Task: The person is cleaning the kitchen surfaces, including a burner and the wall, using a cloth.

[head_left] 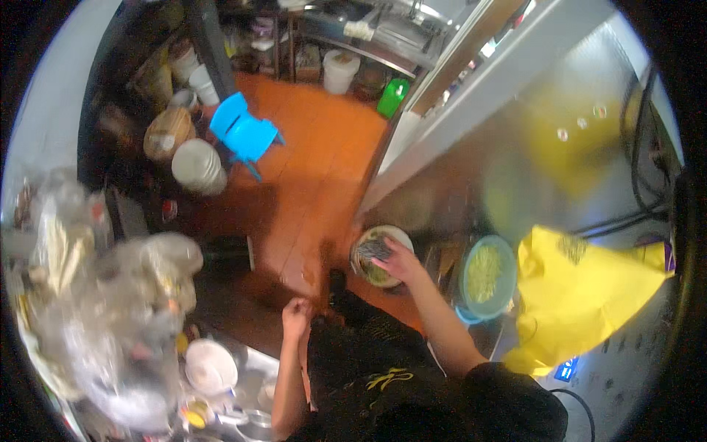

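Note:
My right hand (403, 263) reaches over a round, pale-rimmed bucket (406, 236) on the right side of the walkway. Its fingers grip a dark grey, streaky bundle (373, 248), too blurred to name more exactly. Below it, some yellow-green matter shows inside the bucket. Near the front of my dark clothing, my left hand (298, 314) is curled closed, and I see nothing clearly in it. To the right of my right forearm stands a teal plastic basin (512, 276) with pale green shredded food (484, 273) in it.
A yellow bag (580, 293) lies right of the basin, against a steel surface. A blue plastic chair (246, 132) stands on the orange floor (315, 138) ahead. White buckets (196, 166) line the left. Clear plastic bags (110, 331) and a white bowl (211, 366) crowd the lower left.

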`<act>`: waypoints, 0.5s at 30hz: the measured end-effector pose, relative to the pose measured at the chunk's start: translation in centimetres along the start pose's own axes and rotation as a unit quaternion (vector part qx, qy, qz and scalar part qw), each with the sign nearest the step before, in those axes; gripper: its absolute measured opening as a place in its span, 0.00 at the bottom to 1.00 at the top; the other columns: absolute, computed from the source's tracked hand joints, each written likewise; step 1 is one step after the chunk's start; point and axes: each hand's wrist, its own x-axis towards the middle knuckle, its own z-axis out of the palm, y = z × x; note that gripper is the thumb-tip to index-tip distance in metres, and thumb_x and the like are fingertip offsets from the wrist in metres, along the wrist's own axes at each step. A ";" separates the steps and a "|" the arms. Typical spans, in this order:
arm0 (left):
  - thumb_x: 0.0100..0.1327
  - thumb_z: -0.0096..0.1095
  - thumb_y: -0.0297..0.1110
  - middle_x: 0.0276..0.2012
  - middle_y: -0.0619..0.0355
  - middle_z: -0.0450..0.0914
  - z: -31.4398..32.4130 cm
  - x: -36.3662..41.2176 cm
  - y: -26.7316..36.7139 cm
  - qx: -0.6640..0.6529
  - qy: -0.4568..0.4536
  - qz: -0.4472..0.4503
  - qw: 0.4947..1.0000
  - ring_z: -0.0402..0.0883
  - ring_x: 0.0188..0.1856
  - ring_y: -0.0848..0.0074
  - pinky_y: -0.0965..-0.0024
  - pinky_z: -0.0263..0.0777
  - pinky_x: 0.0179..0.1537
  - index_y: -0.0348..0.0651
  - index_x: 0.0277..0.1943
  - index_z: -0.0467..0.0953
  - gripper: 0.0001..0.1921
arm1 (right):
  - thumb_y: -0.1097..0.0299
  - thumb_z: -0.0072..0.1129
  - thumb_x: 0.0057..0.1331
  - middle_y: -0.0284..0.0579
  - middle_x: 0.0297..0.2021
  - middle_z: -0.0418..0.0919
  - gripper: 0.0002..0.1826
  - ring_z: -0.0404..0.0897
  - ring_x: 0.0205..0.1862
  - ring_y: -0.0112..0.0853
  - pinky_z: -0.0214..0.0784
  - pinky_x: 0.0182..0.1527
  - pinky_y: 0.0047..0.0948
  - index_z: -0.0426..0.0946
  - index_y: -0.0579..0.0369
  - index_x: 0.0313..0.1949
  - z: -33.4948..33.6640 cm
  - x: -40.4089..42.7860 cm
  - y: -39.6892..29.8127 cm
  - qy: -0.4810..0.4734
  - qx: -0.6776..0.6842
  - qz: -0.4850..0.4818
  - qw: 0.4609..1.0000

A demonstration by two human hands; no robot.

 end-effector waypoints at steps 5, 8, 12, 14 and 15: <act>0.65 0.58 0.26 0.28 0.58 0.79 -2.7 9.1 3.5 0.062 0.069 0.004 0.996 0.77 0.30 0.77 0.73 0.71 0.34 0.34 0.35 0.76 0.04 | 0.64 0.54 0.70 0.46 0.54 0.75 0.16 0.71 0.60 0.43 0.62 0.65 0.47 0.69 0.52 0.55 6.6 19.3 -7.6 -0.201 -0.199 -0.236 0.930; 0.64 0.58 0.29 0.27 0.58 0.79 -4.7 12.2 8.4 0.183 0.100 0.093 0.974 0.73 0.25 0.77 0.72 0.69 0.29 0.35 0.32 0.76 0.07 | 0.65 0.52 0.71 0.48 0.54 0.75 0.14 0.70 0.61 0.44 0.62 0.65 0.47 0.70 0.52 0.54 13.2 25.6 -15.4 -0.237 0.265 0.013 0.935; 0.66 0.53 0.33 0.20 0.63 0.72 -13.2 17.0 3.2 0.289 0.117 0.057 0.948 0.70 0.20 0.75 0.70 0.66 0.22 0.43 0.20 0.68 0.17 | 0.68 0.51 0.71 0.52 0.54 0.75 0.14 0.70 0.61 0.44 0.64 0.64 0.46 0.69 0.54 0.54 19.7 36.1 -24.5 -0.243 0.228 -0.030 0.942; 0.67 0.51 0.34 0.19 0.64 0.71 -14.7 20.1 3.2 0.322 0.130 -0.004 0.938 0.70 0.20 0.74 0.70 0.65 0.21 0.45 0.18 0.66 0.19 | 0.70 0.52 0.70 0.53 0.53 0.75 0.13 0.74 0.58 0.43 0.70 0.59 0.46 0.69 0.56 0.52 20.7 40.8 -29.3 -0.139 0.164 -0.095 0.972; 0.67 0.52 0.34 0.20 0.64 0.71 -12.5 20.8 5.4 0.277 0.148 -0.083 0.946 0.70 0.20 0.75 0.70 0.65 0.22 0.45 0.18 0.66 0.18 | 0.70 0.52 0.70 0.53 0.53 0.75 0.13 0.74 0.58 0.43 0.70 0.59 0.46 0.69 0.56 0.52 19.7 41.5 -30.5 -0.129 0.167 -0.095 0.973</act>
